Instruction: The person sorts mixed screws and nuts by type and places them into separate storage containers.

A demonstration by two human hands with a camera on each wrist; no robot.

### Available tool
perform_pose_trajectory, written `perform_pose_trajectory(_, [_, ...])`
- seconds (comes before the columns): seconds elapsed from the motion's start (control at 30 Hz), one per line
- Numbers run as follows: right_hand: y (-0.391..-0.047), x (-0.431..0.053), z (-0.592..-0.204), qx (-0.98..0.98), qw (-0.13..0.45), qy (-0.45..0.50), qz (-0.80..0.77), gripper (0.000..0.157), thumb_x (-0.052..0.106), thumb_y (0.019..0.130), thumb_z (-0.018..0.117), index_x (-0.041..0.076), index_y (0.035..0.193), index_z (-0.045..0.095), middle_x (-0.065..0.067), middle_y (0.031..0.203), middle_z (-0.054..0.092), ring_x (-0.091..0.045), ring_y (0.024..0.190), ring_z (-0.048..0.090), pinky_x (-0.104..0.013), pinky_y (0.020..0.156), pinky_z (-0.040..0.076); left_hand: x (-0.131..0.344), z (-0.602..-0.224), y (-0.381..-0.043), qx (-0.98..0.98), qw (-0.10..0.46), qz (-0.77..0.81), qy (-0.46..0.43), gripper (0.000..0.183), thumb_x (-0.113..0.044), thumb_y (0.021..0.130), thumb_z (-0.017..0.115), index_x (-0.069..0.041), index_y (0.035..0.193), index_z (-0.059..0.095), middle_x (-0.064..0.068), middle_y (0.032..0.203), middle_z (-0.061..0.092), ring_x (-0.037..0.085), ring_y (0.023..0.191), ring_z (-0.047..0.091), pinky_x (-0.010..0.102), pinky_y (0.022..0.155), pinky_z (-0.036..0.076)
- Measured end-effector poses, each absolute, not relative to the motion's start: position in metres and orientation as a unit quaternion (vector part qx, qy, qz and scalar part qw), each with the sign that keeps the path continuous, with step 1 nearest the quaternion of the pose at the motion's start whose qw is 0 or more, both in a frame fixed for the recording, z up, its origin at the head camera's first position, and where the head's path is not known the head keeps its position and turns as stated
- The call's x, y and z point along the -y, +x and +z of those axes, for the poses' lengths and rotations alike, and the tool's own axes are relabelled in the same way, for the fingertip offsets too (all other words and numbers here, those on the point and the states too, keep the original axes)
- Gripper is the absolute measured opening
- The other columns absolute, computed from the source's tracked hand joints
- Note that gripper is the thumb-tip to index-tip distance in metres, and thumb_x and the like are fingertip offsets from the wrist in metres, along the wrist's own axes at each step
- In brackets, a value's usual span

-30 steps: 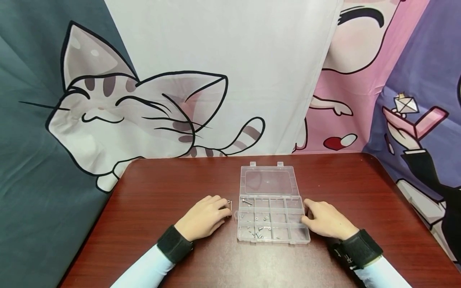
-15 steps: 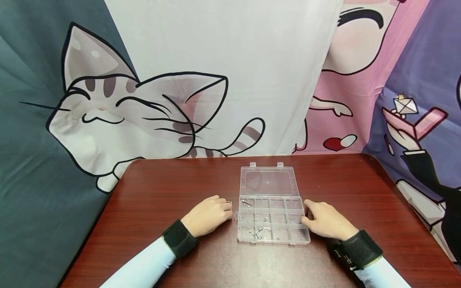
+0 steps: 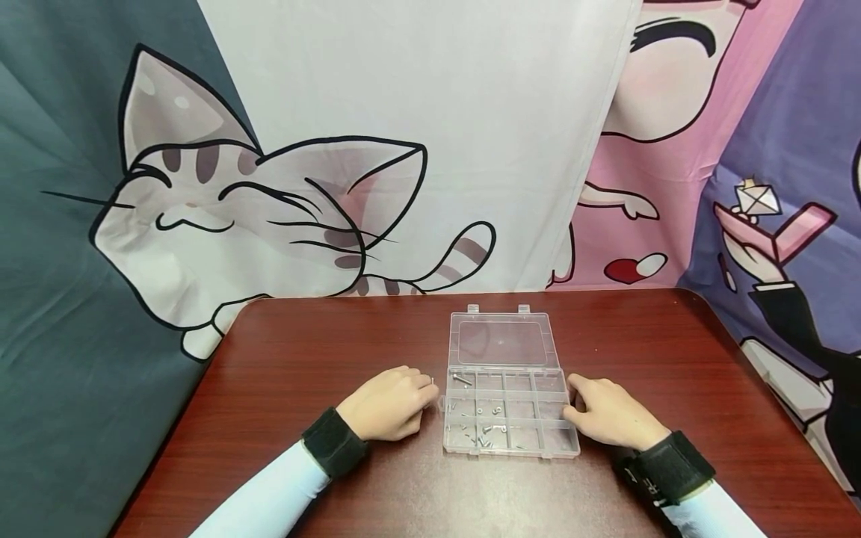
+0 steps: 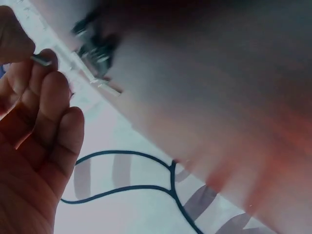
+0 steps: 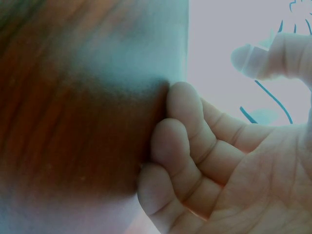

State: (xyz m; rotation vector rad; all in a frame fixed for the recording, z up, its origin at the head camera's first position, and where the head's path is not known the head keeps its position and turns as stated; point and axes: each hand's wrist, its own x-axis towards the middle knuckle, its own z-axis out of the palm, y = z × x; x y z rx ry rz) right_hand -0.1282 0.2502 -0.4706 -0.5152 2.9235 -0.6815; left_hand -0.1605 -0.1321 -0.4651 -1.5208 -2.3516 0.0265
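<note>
In the head view my left hand (image 3: 390, 403) is low over the table, just left of a clear compartment box (image 3: 511, 453). Seen from the left wrist, thumb and fingertips of the left hand (image 4: 44, 131) pinch a small metal screw (image 4: 41, 59); only its shank shows. A blurred heap of metal screws (image 4: 97, 53) lies on the table beside those fingers. My right hand (image 3: 615, 411) rests at the box's right edge, thumb and index apart. In the right wrist view the fingertips of the right hand (image 5: 234, 165) touch the tabletop and its thumb stands away from them.
The box's transparent lid (image 3: 501, 340) is folded back flat behind it. Screws and nuts (image 3: 496, 410) lie in several of its left and middle compartments. The reddish-brown table (image 3: 323, 336) ends at a printed cloth backdrop (image 3: 511, 112).
My left hand has turned and its fingers have curled in further beside the box. The small metal pieces visible at its fingertips earlier are now mostly covered. My right hand stays put.
</note>
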Motion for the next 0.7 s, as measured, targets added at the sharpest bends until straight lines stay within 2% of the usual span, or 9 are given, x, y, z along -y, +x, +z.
perform_pose_trajectory(0.2, [-0.127, -0.251, -0.471, -0.958, 0.046, -0.17, -0.225, 0.014, 0.023, 0.083, 0.064, 0.02, 0.082, 0.051, 0.01, 0.061, 0.045, -0.005, 0.054, 0.04, -0.026, 0.052, 0.034, 0.114, -0.45, -0.157, 0.811, 0.182, -0.045, -0.554, 0.01, -0.014, 0.078, 0.056, -0.017, 0.085, 0.05, -0.008, 0.074, 0.038, 0.012, 0.068, 0.04, 0.026, 0.067, 0.039])
perform_pose_trajectory(0.57, [-0.129, -0.251, -0.471, -0.959, 0.047, -0.17, -0.223, 0.013, 0.023, 0.083, 0.064, 0.02, 0.082, 0.051, 0.01, 0.061, 0.045, -0.006, 0.053, 0.04, -0.026, 0.052, 0.034, 0.056, -0.438, -0.145, 0.791, 0.171, -0.074, -0.582, 0.01, -0.011, 0.082, 0.054, -0.017, 0.088, 0.05, -0.008, 0.078, 0.036, 0.007, 0.067, 0.037, 0.022, 0.063, 0.038])
perform_pose_trajectory(0.7, [-0.128, -0.25, -0.471, -0.959, 0.048, -0.169, -0.224, 0.013, 0.023, 0.083, 0.063, 0.02, 0.082, 0.051, 0.009, 0.062, 0.045, -0.006, 0.053, 0.04, -0.026, 0.052, 0.034, 0.034, -0.435, -0.141, 0.778, 0.179, -0.062, -0.599, 0.01, -0.012, 0.083, 0.055, -0.017, 0.092, 0.054, -0.007, 0.078, 0.039, 0.007, 0.068, 0.038, 0.022, 0.066, 0.04])
